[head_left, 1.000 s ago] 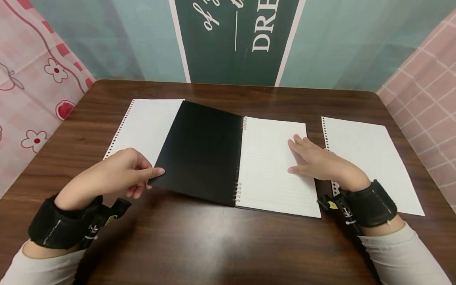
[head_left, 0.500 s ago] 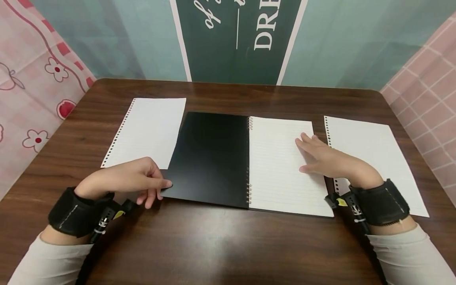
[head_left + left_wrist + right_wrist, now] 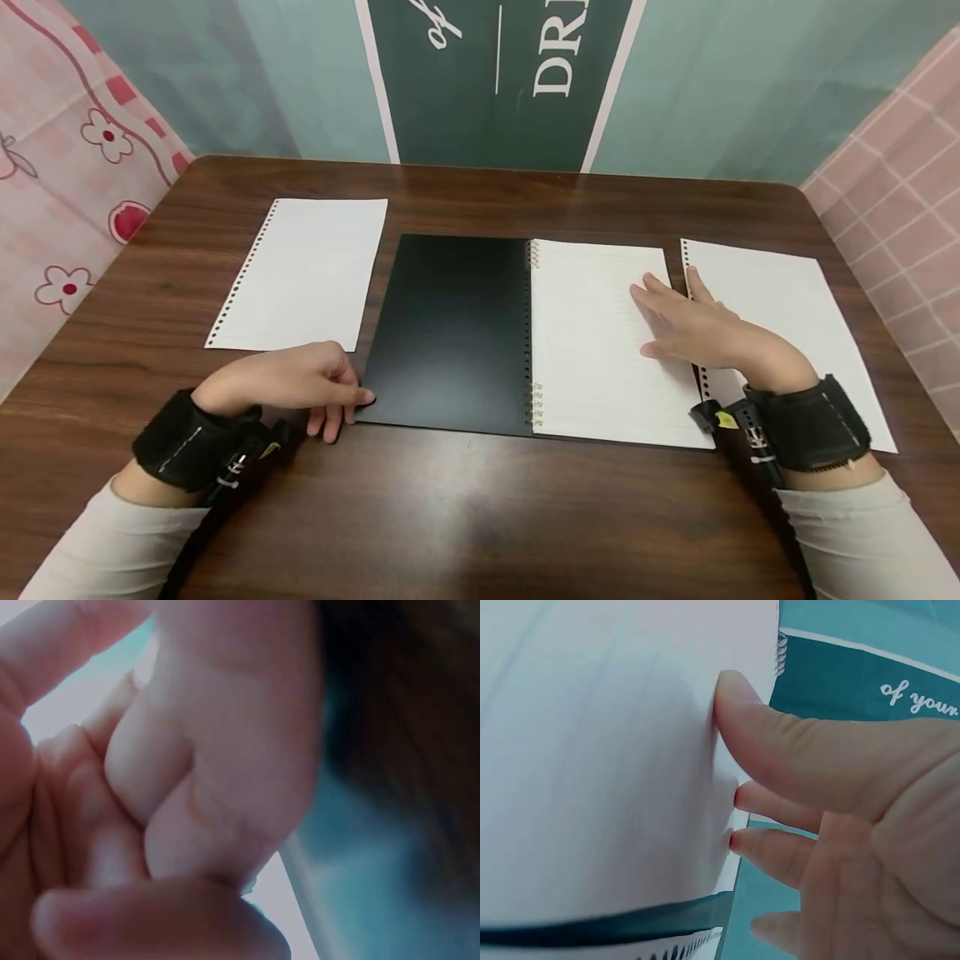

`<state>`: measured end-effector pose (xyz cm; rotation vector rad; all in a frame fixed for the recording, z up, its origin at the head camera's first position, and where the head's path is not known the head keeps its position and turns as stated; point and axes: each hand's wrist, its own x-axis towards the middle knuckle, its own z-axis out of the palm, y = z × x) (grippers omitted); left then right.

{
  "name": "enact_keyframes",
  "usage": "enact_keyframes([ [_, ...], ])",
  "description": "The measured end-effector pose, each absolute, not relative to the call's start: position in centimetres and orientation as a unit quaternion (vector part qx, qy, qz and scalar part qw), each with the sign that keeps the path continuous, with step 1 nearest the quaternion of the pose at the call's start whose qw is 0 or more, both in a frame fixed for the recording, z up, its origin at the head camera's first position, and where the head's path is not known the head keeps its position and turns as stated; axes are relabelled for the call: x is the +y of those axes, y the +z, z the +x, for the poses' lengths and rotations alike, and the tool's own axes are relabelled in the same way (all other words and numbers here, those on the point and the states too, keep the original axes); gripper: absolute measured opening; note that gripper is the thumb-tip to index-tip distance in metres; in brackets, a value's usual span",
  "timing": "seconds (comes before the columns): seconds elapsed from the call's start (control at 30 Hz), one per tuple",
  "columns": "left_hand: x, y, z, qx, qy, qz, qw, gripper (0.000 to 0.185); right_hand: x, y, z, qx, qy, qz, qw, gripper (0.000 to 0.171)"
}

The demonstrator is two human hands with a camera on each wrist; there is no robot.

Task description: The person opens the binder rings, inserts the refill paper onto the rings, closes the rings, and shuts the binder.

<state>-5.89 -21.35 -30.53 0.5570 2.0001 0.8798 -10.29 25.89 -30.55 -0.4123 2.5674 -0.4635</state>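
A spiral notebook [image 3: 600, 358] lies spread on the table, its lined white page on the right and its black cover [image 3: 450, 333] on the left. At the cover's near left corner, my left hand [image 3: 292, 383] pinches the edge, thumb on top and fingers curled at the side. The left wrist view shows mostly those curled fingers [image 3: 225, 750], with the cover hardly visible. My right hand [image 3: 697, 329] rests with spread fingers on the page's right edge. In the right wrist view, its thumb [image 3: 750, 735] and fingertips touch the white page [image 3: 600, 787].
A loose punched sheet [image 3: 300, 275] lies to the left of the notebook. Another punched sheet [image 3: 795, 333] lies at the right, partly under my right hand and wrist. The brown wooden table [image 3: 450, 517] ends at a teal backdrop [image 3: 315, 83].
The black cover has come down from a raised tilt to nearly flat on the table, my left hand lowering and moving right with it. The notebook and right hand have shifted slightly right.
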Motion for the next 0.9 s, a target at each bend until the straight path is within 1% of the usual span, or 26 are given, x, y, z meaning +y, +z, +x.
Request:
enact_keyframes([
  [0.13, -20.9, -30.6, -5.6, 0.823, 0.326, 0.214, 0.412, 0.040, 25.5, -30.1, -9.9, 0.951, -0.137, -0.156, 0.231, 0.078],
  [0.27, -20.3, -29.9, -5.2, 0.854, 0.282, 0.192, 0.392, 0.043, 24.5, -29.4, -9.2, 0.954, -0.134, -0.188, 0.191, 0.067],
  [0.37, -19.8, -29.2, -4.8, 0.875, 0.250, 0.189, 0.369, 0.042, 23.2, -28.8, -8.3, 0.948, -0.156, -0.232, 0.153, 0.052],
  [0.47, -18.8, -28.5, -4.5, 0.889, 0.235, 0.215, 0.330, 0.038, 21.5, -28.3, -7.4, 0.939, -0.176, -0.269, 0.126, 0.029],
  [0.53, -17.7, -28.1, -4.5, 0.894, 0.232, 0.245, 0.295, 0.034, 20.4, -28.2, -6.8, 0.934, -0.189, -0.278, 0.124, 0.015],
  [0.6, -16.1, -27.8, -4.7, 0.898, 0.231, 0.270, 0.260, 0.029, 19.5, -28.3, -6.3, 0.927, -0.204, -0.289, 0.124, 0.008],
  [0.73, -12.5, -27.9, -5.1, 0.906, 0.229, 0.296, 0.199, 0.015, 17.8, -29.2, -5.6, 0.903, -0.282, -0.290, 0.144, 0.010],
  [0.83, -9.9, -28.5, -5.4, 0.907, 0.229, 0.307, 0.173, 0.010, 16.8, -30.2, -5.4, 0.868, -0.383, -0.256, 0.188, 0.012],
  [0.9, -8.4, -29.0, -5.6, 0.905, 0.230, 0.316, 0.167, 0.011, 16.4, -30.8, -5.4, 0.847, -0.431, -0.229, 0.209, 0.014],
])
